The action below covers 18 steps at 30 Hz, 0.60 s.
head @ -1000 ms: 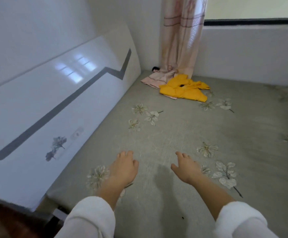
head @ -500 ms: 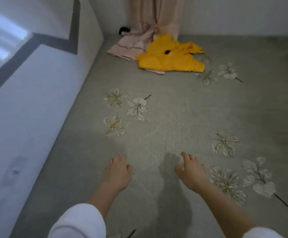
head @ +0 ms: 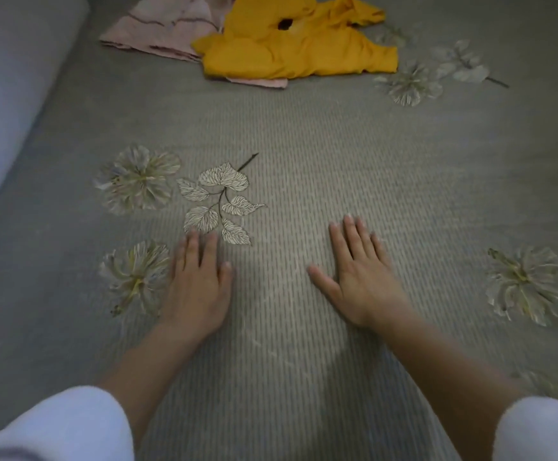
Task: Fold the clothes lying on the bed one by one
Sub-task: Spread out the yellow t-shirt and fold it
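The grey flower-printed bed fills the view, with a pale headboard along its left edge. At the far side a crumpled yellow garment lies partly on top of a pink cloth. The left hand and right hand lie flat on the near sheet, fingers straight, holding nothing, well apart from the clothes. Pulling the yellow piece may drag the pink one along, since the 2 overlap.

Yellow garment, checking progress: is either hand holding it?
No, the left hand and right hand lie flat on the bed, apart from the yellow garment.
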### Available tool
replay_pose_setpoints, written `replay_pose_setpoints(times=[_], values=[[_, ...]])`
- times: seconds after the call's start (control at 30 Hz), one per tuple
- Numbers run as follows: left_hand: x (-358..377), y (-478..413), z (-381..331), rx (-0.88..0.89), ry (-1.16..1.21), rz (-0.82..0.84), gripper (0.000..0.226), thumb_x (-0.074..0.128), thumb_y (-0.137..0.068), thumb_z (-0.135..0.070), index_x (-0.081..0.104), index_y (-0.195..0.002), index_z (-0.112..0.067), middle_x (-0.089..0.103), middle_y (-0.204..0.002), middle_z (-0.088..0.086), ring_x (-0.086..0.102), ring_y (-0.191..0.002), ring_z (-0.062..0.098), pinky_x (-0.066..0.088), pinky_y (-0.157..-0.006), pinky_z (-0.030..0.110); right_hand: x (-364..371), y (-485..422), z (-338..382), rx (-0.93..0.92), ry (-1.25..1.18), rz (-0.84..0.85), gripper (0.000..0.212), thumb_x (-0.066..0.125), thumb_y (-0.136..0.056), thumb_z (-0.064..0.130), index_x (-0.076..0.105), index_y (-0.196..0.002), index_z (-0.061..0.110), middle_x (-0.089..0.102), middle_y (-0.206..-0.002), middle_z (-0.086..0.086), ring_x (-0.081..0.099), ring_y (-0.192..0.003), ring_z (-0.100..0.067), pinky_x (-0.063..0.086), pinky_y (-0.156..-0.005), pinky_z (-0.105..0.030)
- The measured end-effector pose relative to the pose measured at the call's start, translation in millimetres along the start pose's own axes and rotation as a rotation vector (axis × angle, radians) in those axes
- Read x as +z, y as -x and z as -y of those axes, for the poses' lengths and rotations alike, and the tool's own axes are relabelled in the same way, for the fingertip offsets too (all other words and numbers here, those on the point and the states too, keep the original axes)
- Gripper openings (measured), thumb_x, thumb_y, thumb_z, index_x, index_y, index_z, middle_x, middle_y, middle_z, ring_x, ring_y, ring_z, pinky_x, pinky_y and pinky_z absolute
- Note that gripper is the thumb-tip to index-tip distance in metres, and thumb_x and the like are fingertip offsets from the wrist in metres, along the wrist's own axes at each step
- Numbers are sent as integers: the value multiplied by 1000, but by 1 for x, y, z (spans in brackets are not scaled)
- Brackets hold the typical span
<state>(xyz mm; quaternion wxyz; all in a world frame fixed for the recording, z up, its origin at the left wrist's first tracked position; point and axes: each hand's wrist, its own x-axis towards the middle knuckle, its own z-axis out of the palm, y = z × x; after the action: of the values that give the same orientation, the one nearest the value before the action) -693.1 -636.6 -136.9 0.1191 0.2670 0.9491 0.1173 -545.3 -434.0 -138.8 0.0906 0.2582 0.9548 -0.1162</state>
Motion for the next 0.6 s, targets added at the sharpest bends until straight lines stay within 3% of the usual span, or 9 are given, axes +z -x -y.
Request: replay_pose_setpoints(times=[0.17,0.33,0.6], values=[[0,-80,-19,-31,8,-32,66,15,-98,-51,-3,-153,-19,-12,-160,10,-16,-146,20,-9,-118,39,-5,-48,-7,-18,2,-69,86,-3,-85,74,-24,-148,19,-31,-154,-1,-33,-140,-12,-18,-115,-32],[4,-98,-28,-51,-45,-176,71,14,-95,-55,-1,-153,-17,-7,-160,11,-13,-147,19,-9,-118,36,-16,-97,-13,-39,6,-103,85,-1,-86,74,-21,-148,19,-27,-156,0,-31,-141,-10,-20,-113,-28],[-3,-98,-34,-85,3,-168,75,12,-89,-58,9,-153,-18,-2,-161,8,-9,-148,18,-7,-118,35,-48,-228,2,-87,-78,-129,70,16,-99,54,4,-153,12,-1,-162,-6,-5,-148,-17,-7,-115,-28]])
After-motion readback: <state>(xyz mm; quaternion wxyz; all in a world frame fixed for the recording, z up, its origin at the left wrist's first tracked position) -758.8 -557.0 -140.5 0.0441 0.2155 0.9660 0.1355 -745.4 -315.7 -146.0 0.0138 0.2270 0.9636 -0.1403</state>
